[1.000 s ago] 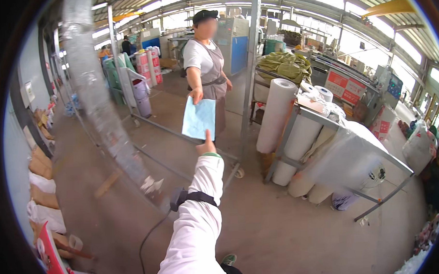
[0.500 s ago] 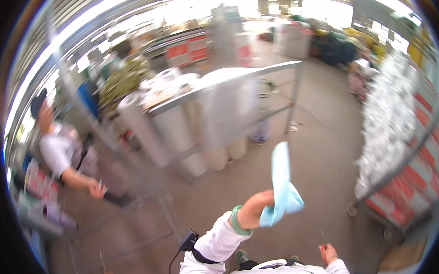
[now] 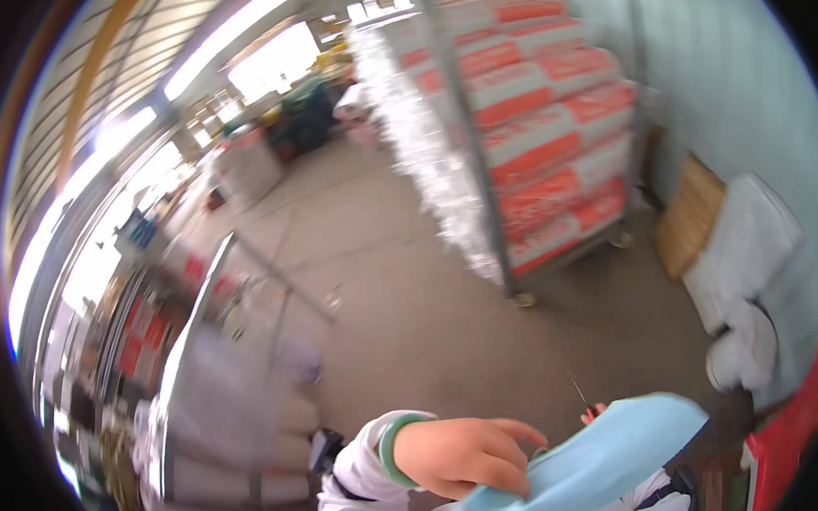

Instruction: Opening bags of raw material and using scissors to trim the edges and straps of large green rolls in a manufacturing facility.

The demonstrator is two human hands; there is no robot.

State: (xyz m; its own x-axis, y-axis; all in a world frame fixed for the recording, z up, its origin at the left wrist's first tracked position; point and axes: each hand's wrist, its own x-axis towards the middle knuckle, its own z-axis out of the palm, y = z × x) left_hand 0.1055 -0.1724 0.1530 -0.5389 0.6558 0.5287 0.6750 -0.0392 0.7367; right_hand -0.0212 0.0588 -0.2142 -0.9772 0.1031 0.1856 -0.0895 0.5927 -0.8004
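My left hand [image 3: 470, 456], with a green bracelet [image 3: 391, 450] at the wrist, grips one end of a light blue sheet [image 3: 605, 451]. The sheet is thin and limp, and whether it is cloth or film I cannot tell. It stretches to the right in front of my body. Behind its upper edge a small part of my right hand [image 3: 586, 419] shows, closed at the handle of a thin-bladed tool with a red handle [image 3: 593, 411]. The blade points up and away. Most of that hand is hidden by the sheet.
A wheeled metal rack [image 3: 465, 118] of red-and-white packages stands ahead. A metal frame [image 3: 195, 308] is at left. White bags [image 3: 742, 244] and a brown board [image 3: 691, 214] lean on the right wall; a red object [image 3: 793, 431] stands at lower right.
The view has swung right, so the rack is now ahead and the person at left is out of sight. My left hand has brought the sheet in toward my right hand.
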